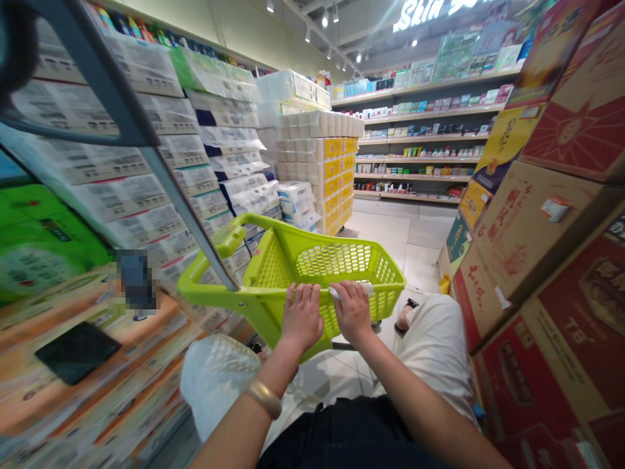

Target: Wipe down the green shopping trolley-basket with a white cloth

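Note:
Before my knees stands a lime-green plastic shopping trolley basket (pixel 336 255) with perforated walls. My left hand (pixel 303 317) wears a gold bangle (pixel 264 397) on its wrist and has its fingers curled over the basket's near rim. Just to its right, my right hand (pixel 352 311) presses a white wipe or cloth (pixel 365 286) against the same rim; most of the wipe is hidden under the fingers. The basket's green handle loop (pixel 215 260) reaches out to the left. Only the mesh inside of the basket shows.
A metal pole (pixel 183 212) with a grey handle crosses the upper left. Stacked tissue packs (pixel 146 124) line the left side, with a dark flat tablet-like object (pixel 78 352) lying on orange packs. Cardboard cartons (pixel 532 228) rise close on the right. Shelves (pixel 420 140) stand beyond the tiled aisle.

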A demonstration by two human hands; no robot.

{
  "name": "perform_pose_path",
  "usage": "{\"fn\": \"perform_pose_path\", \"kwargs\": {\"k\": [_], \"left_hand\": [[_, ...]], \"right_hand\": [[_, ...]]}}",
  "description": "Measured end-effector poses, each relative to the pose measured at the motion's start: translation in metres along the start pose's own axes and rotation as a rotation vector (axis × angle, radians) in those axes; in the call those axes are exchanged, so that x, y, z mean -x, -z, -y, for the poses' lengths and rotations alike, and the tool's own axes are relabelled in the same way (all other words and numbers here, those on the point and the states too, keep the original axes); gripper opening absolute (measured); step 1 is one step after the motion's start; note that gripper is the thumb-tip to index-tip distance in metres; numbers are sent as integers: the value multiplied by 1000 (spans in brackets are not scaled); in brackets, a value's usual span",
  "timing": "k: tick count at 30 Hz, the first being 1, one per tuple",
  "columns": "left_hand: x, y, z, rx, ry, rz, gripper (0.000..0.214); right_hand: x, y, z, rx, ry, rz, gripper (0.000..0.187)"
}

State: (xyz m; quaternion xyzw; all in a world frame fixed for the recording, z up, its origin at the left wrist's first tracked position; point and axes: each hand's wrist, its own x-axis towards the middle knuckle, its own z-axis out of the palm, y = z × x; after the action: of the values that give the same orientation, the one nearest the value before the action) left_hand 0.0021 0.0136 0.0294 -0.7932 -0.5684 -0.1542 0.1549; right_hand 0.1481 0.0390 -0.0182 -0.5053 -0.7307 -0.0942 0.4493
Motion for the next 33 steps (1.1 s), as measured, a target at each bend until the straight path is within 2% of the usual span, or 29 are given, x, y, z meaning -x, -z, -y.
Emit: {"fn": "perform_pose_path", "kwargs": {"k": [2, 4, 7, 10, 13, 16, 18, 20, 22, 25, 27, 30, 33], "left_hand": [[1, 0, 1, -2, -6, 3, 59], [1, 0, 1, -4, -7, 4, 59], [1, -1, 1, -3, -3, 3, 60], [1, -3, 0, 1, 0, -4, 59], [0, -3, 0, -3, 2, -10, 59], [0, -2, 1, -15, 0, -10, 59], [1, -1, 2, -18, -3, -9, 59], [2, 0, 3, -17, -6, -6, 60], [2, -1, 3, -16, -9, -2, 60], [2, -3, 2, -15, -6, 3, 60], [2, -3, 1, -13, 0, 2, 60], [0, -3, 0, -10, 6, -2, 58], [0, -1, -1, -8, 4, 0, 58]], "right_hand": [[0, 4, -7, 1, 18, 16, 28], [1, 10, -25, 24, 9, 9, 27], [5, 20, -57, 78, -66, -38, 26], [7, 22, -69, 103, -166, -81, 26], [6, 13, -49, 76, -186, -110, 26], [2, 4, -18, -2, -74, -52, 26], [-1, 2, -8, -34, -20, -7, 26], [-1, 6, -12, -29, 4, 19, 26], [1, 12, -28, 3, -3, 11, 25], [5, 19, -53, 61, -74, -49, 25], [5, 19, -58, 90, -137, -80, 26], [2, 11, -40, 95, -191, -88, 24], [-4, 1, -7, 23, -98, -24, 24]]}}
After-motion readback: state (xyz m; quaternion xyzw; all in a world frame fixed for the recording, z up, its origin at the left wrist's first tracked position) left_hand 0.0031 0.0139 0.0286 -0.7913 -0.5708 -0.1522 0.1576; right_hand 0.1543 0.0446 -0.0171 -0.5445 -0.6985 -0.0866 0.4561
